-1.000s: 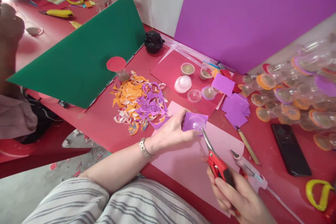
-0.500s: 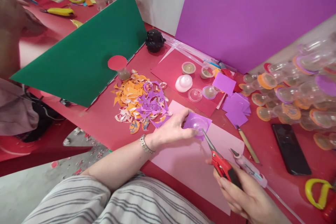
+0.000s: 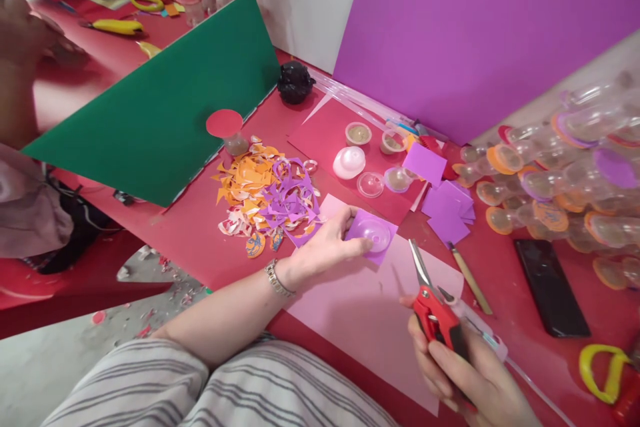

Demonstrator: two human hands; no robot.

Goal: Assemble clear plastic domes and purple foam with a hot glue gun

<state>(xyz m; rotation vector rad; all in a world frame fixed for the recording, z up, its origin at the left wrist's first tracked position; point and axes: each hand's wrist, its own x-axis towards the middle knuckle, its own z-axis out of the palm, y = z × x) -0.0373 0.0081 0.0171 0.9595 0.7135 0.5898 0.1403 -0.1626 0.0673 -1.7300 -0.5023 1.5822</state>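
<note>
My left hand (image 3: 334, 240) pinches a purple square of card together with a clear plastic dome lid (image 3: 373, 233) lying on its face. Around the red-handled snips (image 3: 434, 310) my right hand (image 3: 467, 363) is closed, and their narrow blades point up and away, apart from the card. Beneath both hands lies a pink sheet (image 3: 370, 327). Left of the card is a heap of orange (image 3: 245, 177) and purple paper scraps (image 3: 290, 197). More purple squares (image 3: 447, 207) are stacked to the right.
A glue gun (image 3: 483, 330), a wooden-handled tool (image 3: 470, 277) and a black phone (image 3: 551, 287) lie at right, below rows of clear cups (image 3: 555, 180). A green board (image 3: 170, 107) leans at left; another person's hand (image 3: 30, 33) is beyond it.
The snips have drawn back to the right, away from the lid and card. My left hand has tilted the card slightly and shifted it a little left.
</note>
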